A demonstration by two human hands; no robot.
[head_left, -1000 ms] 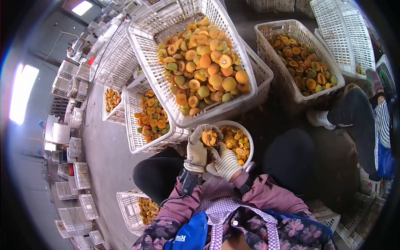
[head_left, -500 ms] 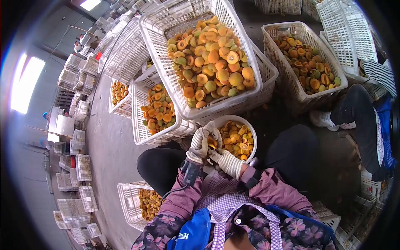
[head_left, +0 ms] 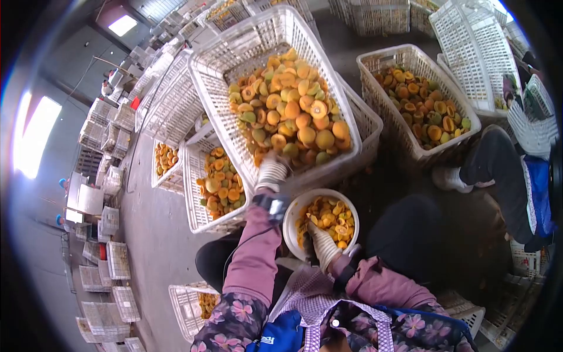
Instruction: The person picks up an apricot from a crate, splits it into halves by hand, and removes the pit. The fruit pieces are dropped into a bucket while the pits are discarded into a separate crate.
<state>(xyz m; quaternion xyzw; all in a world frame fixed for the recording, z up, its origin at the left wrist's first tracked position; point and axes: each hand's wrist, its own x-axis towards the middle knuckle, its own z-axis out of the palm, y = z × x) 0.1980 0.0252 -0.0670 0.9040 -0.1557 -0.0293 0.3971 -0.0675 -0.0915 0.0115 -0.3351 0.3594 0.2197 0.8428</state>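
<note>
A large white plastic crate (head_left: 202,82) tilts toward me, holding a heap of halved apricots (head_left: 293,111). My left hand (head_left: 272,172), in a pale striped glove, reaches over its near edge and touches the fruit. Its fingertips are blurred and partly hidden among the halves. Below the crate, a round white bucket (head_left: 288,232) contains yellow-orange apricot pieces (head_left: 334,220). My right hand (head_left: 324,245), gloved too, is over the bucket's near rim with its fingers closed. Something small and dark shows by those fingers, but I cannot make out what it is.
Another crate of apricot halves (head_left: 217,182) stands to the left, and one more crate (head_left: 366,70) to the right. A person's leg (head_left: 492,161) is at the far right. Stacked white crates (head_left: 120,261) line the floor on the left.
My left hand has left the bucket and moved up and forward into the large crate's fruit. My right hand stays at the bucket, now apart from the left. The view has shifted slightly.
</note>
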